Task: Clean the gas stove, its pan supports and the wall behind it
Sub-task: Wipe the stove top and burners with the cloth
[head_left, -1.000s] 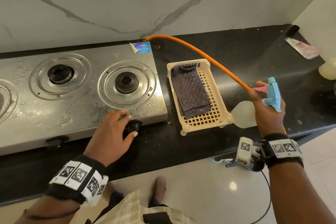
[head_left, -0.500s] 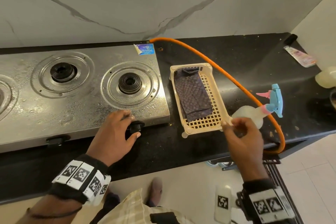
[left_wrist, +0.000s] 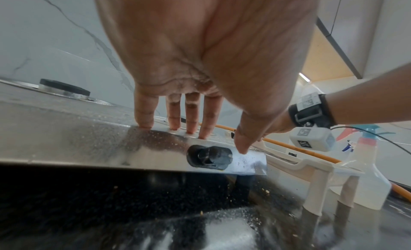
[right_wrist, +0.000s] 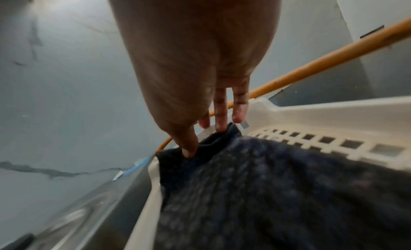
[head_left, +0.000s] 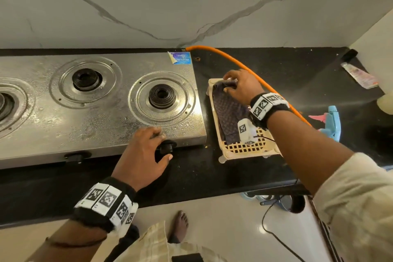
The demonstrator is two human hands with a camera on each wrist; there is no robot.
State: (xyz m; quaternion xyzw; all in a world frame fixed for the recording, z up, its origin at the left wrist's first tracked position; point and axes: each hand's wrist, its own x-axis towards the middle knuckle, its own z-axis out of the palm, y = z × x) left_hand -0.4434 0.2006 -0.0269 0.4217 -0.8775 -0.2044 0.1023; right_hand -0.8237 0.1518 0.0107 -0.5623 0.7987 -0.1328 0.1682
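Left hand (head_left: 142,156) rests flat with fingers (left_wrist: 145,113) straight; right hand (head_left: 242,86) reaches forward, fingers (right_wrist: 220,111) pinching.

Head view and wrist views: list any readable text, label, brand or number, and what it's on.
Nothing reads legibly.
Blue sticker at the steel gas stove's back right corner: print too small.
Flat printed packet on the black countertop: blurred.
Black-and-white square marker tags on both wristbands: patterns only, no words.
Blue-headed spray bottle: no label visible.

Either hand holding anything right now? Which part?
Right hand pinches the cloth at its far edge, in the basket. Left hand holds nothing; fingertips rest on the stove.
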